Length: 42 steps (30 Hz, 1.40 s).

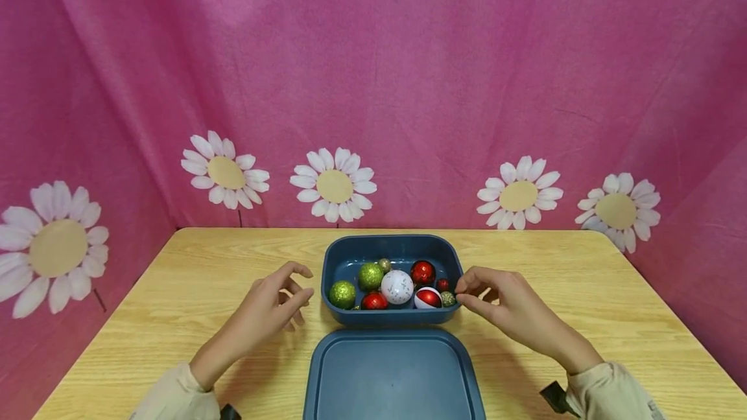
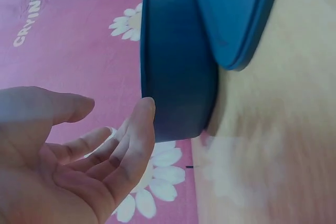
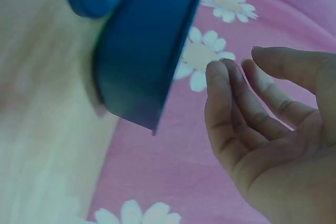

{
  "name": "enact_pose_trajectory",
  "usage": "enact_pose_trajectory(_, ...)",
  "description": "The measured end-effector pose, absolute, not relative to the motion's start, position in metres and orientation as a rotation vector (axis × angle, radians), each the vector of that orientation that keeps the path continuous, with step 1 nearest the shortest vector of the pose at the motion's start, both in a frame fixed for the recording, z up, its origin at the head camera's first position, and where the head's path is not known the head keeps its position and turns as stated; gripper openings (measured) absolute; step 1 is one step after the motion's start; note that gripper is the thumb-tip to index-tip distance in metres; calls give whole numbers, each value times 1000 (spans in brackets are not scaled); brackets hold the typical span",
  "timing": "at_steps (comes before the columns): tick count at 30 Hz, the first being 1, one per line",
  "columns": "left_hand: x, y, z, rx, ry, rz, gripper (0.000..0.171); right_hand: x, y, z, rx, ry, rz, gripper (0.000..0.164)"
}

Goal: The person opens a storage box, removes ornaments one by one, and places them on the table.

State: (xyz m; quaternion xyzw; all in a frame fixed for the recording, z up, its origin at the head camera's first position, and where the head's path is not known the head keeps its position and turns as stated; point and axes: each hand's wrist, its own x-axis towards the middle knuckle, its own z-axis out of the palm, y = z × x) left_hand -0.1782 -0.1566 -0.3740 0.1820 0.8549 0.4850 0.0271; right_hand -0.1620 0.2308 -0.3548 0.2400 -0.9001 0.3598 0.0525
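Legibly, cloth [image 2: 79,66] behind box [image 2: 178,77] reads "CRYING" [image 2: 26,18].

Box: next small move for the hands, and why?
Probably bring both hands in to steady the box. The left hand is just off its left end, the right hand is by its right end, and neither seems to hold anything. The balls are loose inside, with the lid lying in front.

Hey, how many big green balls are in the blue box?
2. One green ball sits in the near left corner of the box; the other green ball lies behind it to the right, beside the white ball. Others could be hidden underneath.
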Motion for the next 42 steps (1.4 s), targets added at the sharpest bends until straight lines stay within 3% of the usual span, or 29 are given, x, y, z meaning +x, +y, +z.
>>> enact_pose_trajectory(12,-205,-147,-379,606,2620,1507,36,-196,205,-358,802,-2799,979,15)
enact_pose_trajectory(21,-212,-136,-397,638,2568,1465,34,-200,190,-382,840,-2861,759,15)
enact_pose_trajectory(29,-214,-136,-403,503,2368,1614,35,-196,181,-386,757,-2876,670,13)
enact_pose_trajectory(42,-217,-137,-405,504,2311,1639,36,-201,189,-391,827,-2871,943,16)
